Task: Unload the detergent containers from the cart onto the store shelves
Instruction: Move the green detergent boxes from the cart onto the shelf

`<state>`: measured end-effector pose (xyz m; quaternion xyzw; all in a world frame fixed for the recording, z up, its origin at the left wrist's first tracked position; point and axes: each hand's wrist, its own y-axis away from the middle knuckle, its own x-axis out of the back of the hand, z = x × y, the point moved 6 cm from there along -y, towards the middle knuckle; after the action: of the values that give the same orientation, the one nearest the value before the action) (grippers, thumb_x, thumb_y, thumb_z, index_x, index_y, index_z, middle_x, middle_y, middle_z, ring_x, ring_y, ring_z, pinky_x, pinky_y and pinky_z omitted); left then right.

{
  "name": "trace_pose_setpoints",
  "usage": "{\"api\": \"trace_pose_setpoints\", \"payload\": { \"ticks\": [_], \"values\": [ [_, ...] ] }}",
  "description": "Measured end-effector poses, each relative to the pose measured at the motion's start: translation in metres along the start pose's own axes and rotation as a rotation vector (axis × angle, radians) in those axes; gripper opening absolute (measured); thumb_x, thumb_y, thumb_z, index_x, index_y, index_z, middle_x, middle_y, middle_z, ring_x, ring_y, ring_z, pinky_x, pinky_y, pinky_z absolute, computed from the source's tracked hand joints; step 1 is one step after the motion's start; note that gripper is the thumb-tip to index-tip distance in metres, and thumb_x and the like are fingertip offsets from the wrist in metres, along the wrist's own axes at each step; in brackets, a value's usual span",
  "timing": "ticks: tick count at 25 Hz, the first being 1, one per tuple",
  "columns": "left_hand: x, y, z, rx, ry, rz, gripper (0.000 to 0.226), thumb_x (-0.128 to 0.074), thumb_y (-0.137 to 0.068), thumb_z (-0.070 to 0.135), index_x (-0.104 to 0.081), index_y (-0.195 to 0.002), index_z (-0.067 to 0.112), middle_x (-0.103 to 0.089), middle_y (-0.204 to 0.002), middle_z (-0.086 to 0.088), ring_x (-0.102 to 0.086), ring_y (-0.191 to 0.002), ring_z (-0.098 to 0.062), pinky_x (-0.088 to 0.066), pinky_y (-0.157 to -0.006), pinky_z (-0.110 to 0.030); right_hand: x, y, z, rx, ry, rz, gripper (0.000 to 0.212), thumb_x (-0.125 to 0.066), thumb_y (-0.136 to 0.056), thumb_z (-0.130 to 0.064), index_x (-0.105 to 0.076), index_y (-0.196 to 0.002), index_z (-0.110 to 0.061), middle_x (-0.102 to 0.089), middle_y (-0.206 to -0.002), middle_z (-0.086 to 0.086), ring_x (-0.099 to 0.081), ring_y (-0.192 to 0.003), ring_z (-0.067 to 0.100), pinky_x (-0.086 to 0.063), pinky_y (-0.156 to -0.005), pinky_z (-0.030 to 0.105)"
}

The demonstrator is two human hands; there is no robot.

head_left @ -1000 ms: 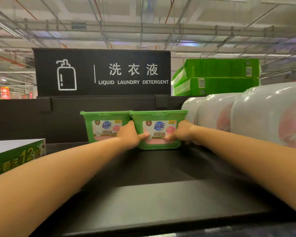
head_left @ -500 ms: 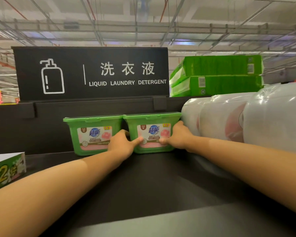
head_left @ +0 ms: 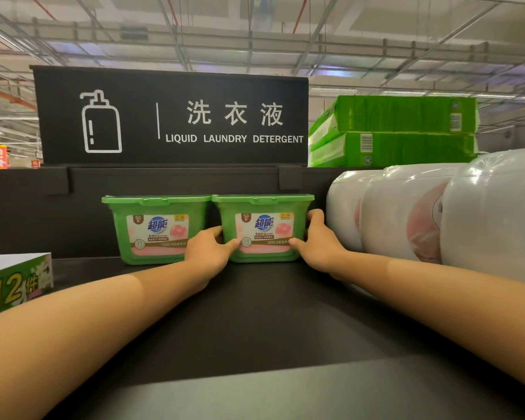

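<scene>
Head camera, looking along both my forearms. My left hand point(head_left: 208, 253) and right hand point(head_left: 319, 244) are clamped on one green detergent tub point(head_left: 264, 228), one hand to each side. Each thumb lies across the lower front corner of the label, and the fingers curl round the side walls out of sight. The tub sits flat on the black shelf point(head_left: 255, 313), pushed close to the back panel. Its lid rim touches the rim of a second tub point(head_left: 156, 228) on its left, and my left fingers are wedged into the gap lower down between the two.

I reckon this tub handles easily. It looks like hard moulded plastic, so a firm squeeze shouldn't dent it. The walls look glossy and taper towards the base, so a low hold could slide. Just under the jutting lid rim seems the safer place to take it. The label reads 50, so I'd guess a middling weight, fine for two hands. I wouldn't lift it by the lid, since the front catch might pop.

Just right of my right hand lie white wrapped rolls point(head_left: 406, 207), with green packs point(head_left: 400, 131) stacked behind them. Above hangs the laundry detergent sign point(head_left: 170, 116). A printed box point(head_left: 15, 280) sits far left. No cart in view.
</scene>
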<state>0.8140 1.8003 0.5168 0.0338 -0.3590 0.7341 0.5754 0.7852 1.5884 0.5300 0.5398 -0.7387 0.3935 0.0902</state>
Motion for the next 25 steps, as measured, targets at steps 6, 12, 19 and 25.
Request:
{"api": "trace_pose_setpoints", "payload": {
  "ticks": [6,12,19,25],
  "values": [
    [-0.014,0.003,0.004,0.01,0.101,-0.254,0.066,-0.059,-0.093,0.012,-0.028,-0.151,0.018,-0.05,-0.144,-0.007,-0.048,-0.131,-0.022,-0.039,-0.11,-0.038,0.008,0.006,0.008,-0.043,0.082,-0.17,0.076,-0.064,-0.089,-0.009,-0.013,-0.146,-0.012,-0.052,-0.135,0.009,-0.055,-0.112,0.022,-0.045,-0.089,0.029],
    [0.028,0.028,0.061,-0.075,-0.113,-0.132,0.032,-0.058,-0.094,0.017,-0.061,-0.125,0.009,-0.066,-0.12,-0.01,-0.061,-0.11,-0.027,-0.05,-0.093,-0.037,0.038,0.03,-0.03,0.06,0.009,-0.088,0.034,-0.067,-0.087,-0.013,-0.058,-0.119,-0.007,-0.061,-0.087,-0.003,-0.056,-0.075,0.01,-0.047,-0.059,0.014],
    [0.08,0.17,0.145,-0.2,0.344,-0.167,0.014,-0.057,-0.093,0.02,-0.071,-0.095,0.022,-0.072,-0.076,0.007,-0.062,-0.06,0.0,-0.048,-0.052,-0.012,0.119,0.168,-0.112,0.437,-0.226,0.129,0.012,-0.061,-0.089,-0.014,-0.062,-0.084,-0.024,-0.068,-0.072,0.0,-0.067,-0.067,0.011,-0.054,-0.065,0.027],
    [0.089,0.361,0.111,-0.222,0.87,-0.303,0.015,-0.063,-0.085,0.027,-0.077,-0.088,0.026,-0.074,-0.081,0.002,-0.065,-0.065,-0.004,-0.049,-0.052,-0.014,0.144,0.374,-0.063,0.311,-0.457,0.239,0.005,-0.062,-0.089,-0.014,-0.066,-0.086,-0.016,-0.069,-0.066,-0.001,-0.06,-0.057,0.005,-0.049,-0.058,0.014]
  ]
}}
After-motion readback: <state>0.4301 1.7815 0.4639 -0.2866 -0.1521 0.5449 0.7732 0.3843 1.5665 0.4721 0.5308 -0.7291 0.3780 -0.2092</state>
